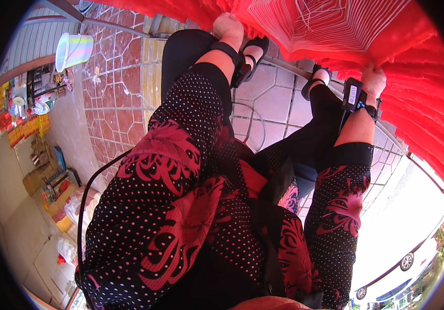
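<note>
A large sheet of bright red cloth (413, 62) spreads across the top and right, gathered in deep folds. White thread-like lines in nested angles (310, 23) cross its upper middle part. My left hand (228, 27) is closed at the cloth's lower left edge, its fingertips turned away from view. Farther right, my right hand (373, 80) grips the near edge, where the cloth bunches around the fingers. A dark strap rings each wrist, and a black box-shaped device (352, 94) sits on the right one.
A metal bar (289, 67) runs beneath the cloth, above the paved floor (268, 93). My feet in black shoes show below it. At left hang a pastel striped bucket (74, 51) and shelves of goods (36, 103). A white car (397, 274) stands outside at lower right.
</note>
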Available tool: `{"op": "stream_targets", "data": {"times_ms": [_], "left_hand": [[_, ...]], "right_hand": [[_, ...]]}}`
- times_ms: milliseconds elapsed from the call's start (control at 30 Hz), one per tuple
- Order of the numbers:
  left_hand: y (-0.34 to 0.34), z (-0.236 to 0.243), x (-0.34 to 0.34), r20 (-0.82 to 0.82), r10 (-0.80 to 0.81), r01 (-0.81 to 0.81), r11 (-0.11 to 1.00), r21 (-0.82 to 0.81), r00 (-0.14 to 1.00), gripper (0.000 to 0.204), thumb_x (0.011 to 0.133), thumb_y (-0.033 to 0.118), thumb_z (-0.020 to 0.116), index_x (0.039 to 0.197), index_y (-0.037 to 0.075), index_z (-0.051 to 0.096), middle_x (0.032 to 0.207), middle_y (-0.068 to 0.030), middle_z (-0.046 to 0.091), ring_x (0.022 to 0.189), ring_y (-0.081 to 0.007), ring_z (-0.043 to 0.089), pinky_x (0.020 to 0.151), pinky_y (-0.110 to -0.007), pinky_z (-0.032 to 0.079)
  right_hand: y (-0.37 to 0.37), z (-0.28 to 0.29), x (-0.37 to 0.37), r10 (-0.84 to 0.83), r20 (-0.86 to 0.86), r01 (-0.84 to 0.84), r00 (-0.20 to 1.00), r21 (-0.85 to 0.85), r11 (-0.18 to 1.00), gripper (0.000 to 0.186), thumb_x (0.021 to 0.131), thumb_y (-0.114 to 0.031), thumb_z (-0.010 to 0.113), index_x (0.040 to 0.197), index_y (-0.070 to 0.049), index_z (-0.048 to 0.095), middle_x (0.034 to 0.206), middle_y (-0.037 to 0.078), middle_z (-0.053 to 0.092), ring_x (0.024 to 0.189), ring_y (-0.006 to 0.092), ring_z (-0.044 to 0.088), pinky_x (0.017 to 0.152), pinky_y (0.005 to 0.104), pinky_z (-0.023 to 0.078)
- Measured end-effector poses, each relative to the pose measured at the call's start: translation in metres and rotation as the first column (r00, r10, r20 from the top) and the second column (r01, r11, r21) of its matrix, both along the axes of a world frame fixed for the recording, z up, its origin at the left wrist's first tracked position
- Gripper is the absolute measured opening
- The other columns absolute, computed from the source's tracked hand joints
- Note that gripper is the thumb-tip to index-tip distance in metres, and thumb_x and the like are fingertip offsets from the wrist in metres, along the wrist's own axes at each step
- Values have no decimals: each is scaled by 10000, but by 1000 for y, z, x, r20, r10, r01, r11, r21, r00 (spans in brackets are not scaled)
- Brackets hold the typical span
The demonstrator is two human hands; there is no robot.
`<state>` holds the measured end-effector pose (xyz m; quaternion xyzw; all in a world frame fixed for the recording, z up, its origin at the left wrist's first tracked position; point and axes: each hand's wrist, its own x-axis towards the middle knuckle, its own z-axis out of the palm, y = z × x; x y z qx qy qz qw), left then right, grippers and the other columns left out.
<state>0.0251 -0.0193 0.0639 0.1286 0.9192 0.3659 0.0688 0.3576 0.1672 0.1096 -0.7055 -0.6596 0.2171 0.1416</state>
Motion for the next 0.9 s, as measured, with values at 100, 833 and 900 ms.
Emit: {"op": "stream_targets", "data": {"times_ms": [100, 833, 900], "left_hand": [[0, 12, 10, -38, -75, 73, 995, -61, 996, 194, 844, 226, 537, 890, 70, 645, 867, -202, 642, 848, -392, 600, 782, -429, 476], [32, 27, 79, 582, -656, 630, 720, 290, 481, 388, 768, 387, 688, 788, 0, 674, 670, -123, 647, 624, -198, 636, 604, -333, 502], [34, 49, 73, 415, -715, 648, 693, 316, 562, 397, 739, 383, 737, 754, -6, 659, 633, -79, 628, 560, -135, 592, 549, -290, 477]], "right_hand": [[0, -6, -3, 77, -3, -77, 997, 0, 997, 376, 833, -415, 512, 998, -115, 667, 901, 171, 668, 914, 362, 627, 787, 451, 485], [-59, 28, -67, 442, -254, -495, 860, -205, 845, 282, 866, -321, 543, 1061, -150, 653, 854, 99, 675, 907, 293, 632, 815, 390, 479], [-63, 30, -69, 452, -233, -493, 861, -169, 853, 281, 868, -318, 538, 1065, -152, 649, 857, 102, 675, 909, 296, 630, 815, 395, 478]]}}
